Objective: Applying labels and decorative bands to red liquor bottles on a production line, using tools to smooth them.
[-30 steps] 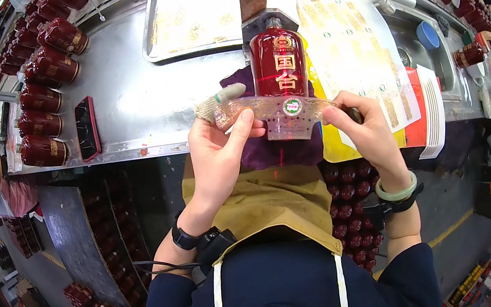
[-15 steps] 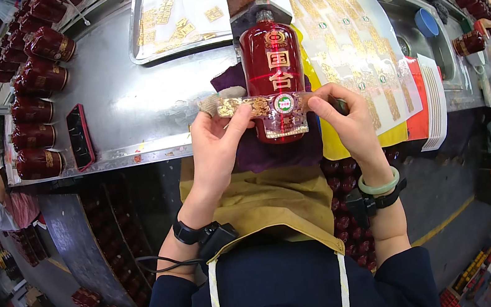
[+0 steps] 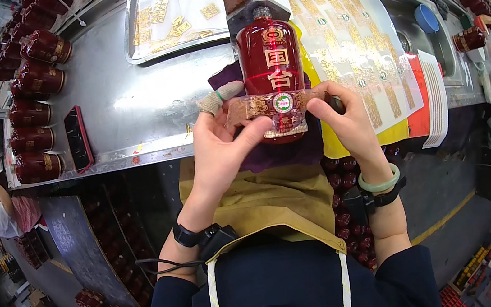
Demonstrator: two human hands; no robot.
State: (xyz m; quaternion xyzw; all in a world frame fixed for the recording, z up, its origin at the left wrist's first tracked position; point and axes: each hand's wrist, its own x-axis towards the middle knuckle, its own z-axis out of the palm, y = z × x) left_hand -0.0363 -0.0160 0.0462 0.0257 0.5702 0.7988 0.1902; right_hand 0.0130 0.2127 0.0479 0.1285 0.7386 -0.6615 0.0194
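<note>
A dark red glass bottle (image 3: 253,52) with gold markings lies on a purple cloth, its neck away from me. Across its lower part runs a clear film strip (image 3: 248,108) with gold patterns and a round green-and-white emblem. My left hand (image 3: 218,138) is open at the strip's left end. Its thumb rests by the strip's lower edge on the bottle, and its forefinger, in a knitted finger cover (image 3: 211,102), reaches out above the strip. My right hand (image 3: 343,111) pinches the right end between thumb and fingers; those fingers are partly hidden.
A metal tray (image 3: 178,54) of gold stickers stands behind to the left. Label sheets (image 3: 362,43) lie at right on yellow and red sheets. Similar bottles (image 3: 33,140) and a phone (image 3: 78,139) are at left. A sink with a blue cup (image 3: 425,19) is far right.
My left thumb has slid right and down along the strip onto the bottle, leaving the left end uncovered. My right hand stays at the right end.
</note>
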